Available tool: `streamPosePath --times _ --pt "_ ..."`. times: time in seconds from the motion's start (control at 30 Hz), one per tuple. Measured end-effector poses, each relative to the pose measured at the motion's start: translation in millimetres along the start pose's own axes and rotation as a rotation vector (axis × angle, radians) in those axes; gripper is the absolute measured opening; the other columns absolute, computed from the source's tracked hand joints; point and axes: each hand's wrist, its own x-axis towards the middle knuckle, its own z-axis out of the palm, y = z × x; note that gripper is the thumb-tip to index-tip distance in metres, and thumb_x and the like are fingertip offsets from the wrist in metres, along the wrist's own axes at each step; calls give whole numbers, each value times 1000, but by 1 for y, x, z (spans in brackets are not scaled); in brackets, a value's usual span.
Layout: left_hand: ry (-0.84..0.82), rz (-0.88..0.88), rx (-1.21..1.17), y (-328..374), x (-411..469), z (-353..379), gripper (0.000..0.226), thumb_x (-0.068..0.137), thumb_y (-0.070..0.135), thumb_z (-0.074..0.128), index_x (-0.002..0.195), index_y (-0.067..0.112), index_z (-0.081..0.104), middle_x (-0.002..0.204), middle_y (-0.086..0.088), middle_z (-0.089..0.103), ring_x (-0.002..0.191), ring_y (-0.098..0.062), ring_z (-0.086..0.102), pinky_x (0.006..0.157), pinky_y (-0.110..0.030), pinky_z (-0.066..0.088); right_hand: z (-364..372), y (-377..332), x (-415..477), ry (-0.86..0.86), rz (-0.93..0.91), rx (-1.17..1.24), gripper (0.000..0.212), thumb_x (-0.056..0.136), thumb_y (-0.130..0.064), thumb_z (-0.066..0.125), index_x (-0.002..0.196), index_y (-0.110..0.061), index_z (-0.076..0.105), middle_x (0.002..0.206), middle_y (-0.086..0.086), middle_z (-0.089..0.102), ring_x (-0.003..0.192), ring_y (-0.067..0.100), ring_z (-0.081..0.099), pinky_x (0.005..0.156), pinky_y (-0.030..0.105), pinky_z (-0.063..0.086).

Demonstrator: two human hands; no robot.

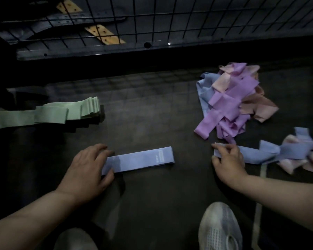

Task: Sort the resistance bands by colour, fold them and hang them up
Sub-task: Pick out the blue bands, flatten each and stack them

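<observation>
- The view is dim; the dark floor [152,109] keeps little detail and the left corners sink to near black.
- The pale green stack [49,112] and purple pile [229,101] read brightest, their colours muted.
- Soft shadows lie right of the green stack and the left grip [87,166].
- One small glint sits on the metal rail [116,49].
- The right grip [226,159], the loose blue band [260,154] it pinches and the shoe [219,228] are smeared; print on the folded blue band [139,159] is unreadable.
- The wire grid [188,18] bows at the edges.
</observation>
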Motion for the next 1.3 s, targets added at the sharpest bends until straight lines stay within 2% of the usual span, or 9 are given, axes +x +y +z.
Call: streamPosePath --times 0.23,0.37,0.5,0.6,0.73,0.87,0.97,1.13,1.3 --pt "23 159 -102 58 29 -7 51 80 47 49 117 16 66 121 -5 59 109 -25 58 95 -34 41 -2 12 13 40 1 140 52 84 -25 75 125 -1 53 123 20 51 120 34 47 105 40 37" --pt "-16 167 -250 91 43 -11 54 82 52 45 123 22 61 125 7 54 118 -13 51 104 -28 34 -20 11 27 33 90 359 33 87 -10 69 108 -13 43 97 9 60 99 31 60 79 29 40" --pt "-89 125 -434 117 54 -22 47 84 49 47 127 31 53 126 19 46 122 -3 43 107 -24 31 -47 -11 27 -50 105 357 22 91 -19 64 112 -15 57 98 5 65 94 22 61 76 27 41" --pt "-202 140 -592 132 62 -32 52 86 35 57 137 35 46 138 22 42 130 4 36 109 -17 27 -88 -44 13 -266 -37 345 10 89 -12 59 89 -7 68 84 13 69 78 24 63 67 31 47" --pt "-402 267 -895 150 78 -50 77 77 24 66 147 37 34 153 20 33 139 12 26 113 -10 21 -154 -81 -7 -823 -127 463 15 78 -1 61 87 -8 71 88 15 66 75 21 57 60 28 46" --pt "-728 184 -1350 176 74 -66 54 76 8 63 128 22 62 124 7 64 113 -2 58 94 -19 47 -191 -99 -17 -1147 -209 665 21 72 -4 64 91 -12 71 84 11 66 69 16 62 55 23 49" --pt "-826 102 -1505 181 63 -69 28 80 13 56 98 13 78 97 -5 74 93 -11 68 88 -22 51 -198 -108 -10 -1107 -180 874 23 81 3 59 100 -6 69 88 12 69 73 16 67 57 22 54" --pt "-1137 -83 -1883 150 45 -67 84 93 65 25 121 -8 58 110 -35 63 101 -41 63 96 -46 48 -177 -120 3 -840 -52 992 30 92 2 55 121 2 61 99 14 70 82 17 69 67 24 58" --pt "-1054 -147 -1911 109 32 -62 66 92 52 55 128 -4 59 122 -32 61 103 -42 64 94 -50 48 -157 -128 1 -672 -62 978 22 91 3 60 111 -3 67 81 6 72 65 9 69 62 19 58"
